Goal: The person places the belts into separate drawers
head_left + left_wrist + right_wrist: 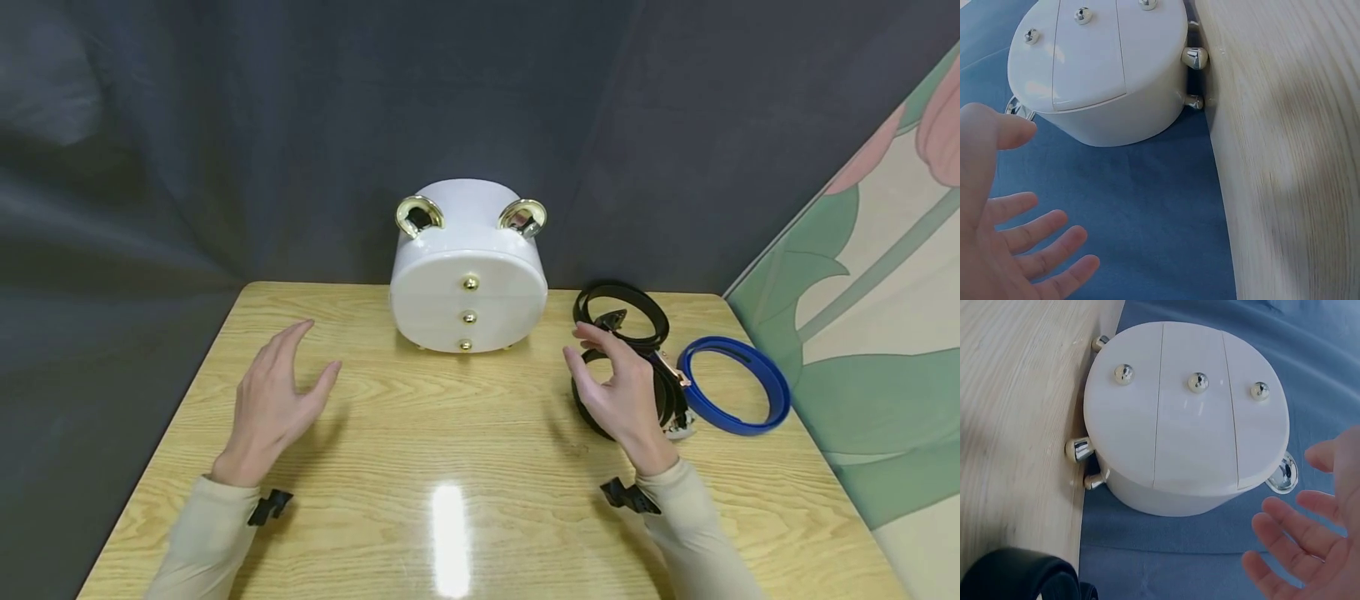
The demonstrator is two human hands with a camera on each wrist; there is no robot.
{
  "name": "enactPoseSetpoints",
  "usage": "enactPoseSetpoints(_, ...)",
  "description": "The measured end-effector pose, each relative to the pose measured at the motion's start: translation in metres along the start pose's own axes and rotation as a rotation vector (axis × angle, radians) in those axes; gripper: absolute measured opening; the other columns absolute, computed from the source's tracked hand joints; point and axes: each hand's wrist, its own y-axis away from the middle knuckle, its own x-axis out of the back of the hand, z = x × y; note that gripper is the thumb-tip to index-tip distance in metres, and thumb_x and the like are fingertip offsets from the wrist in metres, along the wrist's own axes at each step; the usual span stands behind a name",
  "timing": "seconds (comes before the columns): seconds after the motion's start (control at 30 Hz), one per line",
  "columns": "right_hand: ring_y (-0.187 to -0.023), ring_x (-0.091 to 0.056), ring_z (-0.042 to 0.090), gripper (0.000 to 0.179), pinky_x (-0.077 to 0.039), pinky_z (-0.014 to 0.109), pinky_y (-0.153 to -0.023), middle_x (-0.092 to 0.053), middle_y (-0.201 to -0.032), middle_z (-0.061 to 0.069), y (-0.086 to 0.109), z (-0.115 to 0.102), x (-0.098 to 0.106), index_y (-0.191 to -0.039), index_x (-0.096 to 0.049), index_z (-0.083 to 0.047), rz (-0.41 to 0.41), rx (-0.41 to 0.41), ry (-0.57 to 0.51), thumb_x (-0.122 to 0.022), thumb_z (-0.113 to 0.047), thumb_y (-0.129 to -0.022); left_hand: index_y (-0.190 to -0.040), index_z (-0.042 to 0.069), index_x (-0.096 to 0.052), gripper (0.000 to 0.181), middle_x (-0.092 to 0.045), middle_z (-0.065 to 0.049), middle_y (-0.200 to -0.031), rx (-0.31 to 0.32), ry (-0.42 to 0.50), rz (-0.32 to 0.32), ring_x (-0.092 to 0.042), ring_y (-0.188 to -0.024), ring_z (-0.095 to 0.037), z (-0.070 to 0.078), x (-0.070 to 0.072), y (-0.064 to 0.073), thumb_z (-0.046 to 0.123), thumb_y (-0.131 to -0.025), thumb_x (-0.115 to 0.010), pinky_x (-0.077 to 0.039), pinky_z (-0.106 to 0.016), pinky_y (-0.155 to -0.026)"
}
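Observation:
A white oval drawer box with gold ear-shaped rings on top and three gold knobs down its front stands at the back of the table. On the left, my left hand hovers over the wood with fingers spread and thumb apart, holding nothing. My right hand is also spread and holds nothing; in the head view it overlaps the coiled black belts. Both wrist views show the box in front of the fingers, its drawers shut and its short gold feet on the table.
A coiled blue belt lies at the right, touching the black belts' buckles. The wooden table meets a dark cloth behind and at left. A flowered panel runs along the right side.

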Motion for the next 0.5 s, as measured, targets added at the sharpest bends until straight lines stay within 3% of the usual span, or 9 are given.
enactPoseSetpoints(0.13, -0.101, -0.077, 0.028, 0.037, -0.053, 0.02, -0.081, -0.08, -0.119, 0.01, -0.002, -0.003, -0.003, -0.131, -0.074, -0.007, -0.003, 0.012, 0.005, -0.079, -0.015, -0.096, -0.154, 0.007, -0.054, 0.066, -0.059, -0.023, -0.151, 0.004, 0.012, 0.007, -0.057, -0.135, -0.048, 0.001, -0.002, 0.0, 0.033, -0.097, -0.075, -0.049, -0.069, -0.102)
enactPoseSetpoints(0.37, -0.102, -0.076, 0.03, 0.035, -0.061, 0.048, -0.085, -0.08, -0.119, 0.013, -0.006, -0.011, -0.008, -0.13, -0.074, -0.005, -0.02, 0.013, -0.028, -0.078, -0.016, -0.097, -0.153, 0.007, -0.056, 0.064, -0.061, -0.023, -0.148, 0.002, 0.032, 0.013, -0.06, -0.129, -0.047, 0.005, -0.006, -0.004, 0.032, -0.097, -0.074, -0.051, -0.068, -0.098)
enactPoseSetpoints(0.5, -0.101, -0.076, 0.031, 0.036, -0.06, 0.052, -0.091, -0.08, -0.119, 0.014, -0.009, -0.015, -0.012, -0.13, -0.074, -0.004, -0.029, 0.014, -0.055, -0.078, -0.017, -0.097, -0.151, 0.006, -0.057, 0.061, -0.063, -0.023, -0.146, -0.008, 0.053, 0.031, -0.063, -0.123, -0.045, 0.007, -0.009, -0.005, 0.029, -0.097, -0.075, -0.052, -0.066, -0.093)
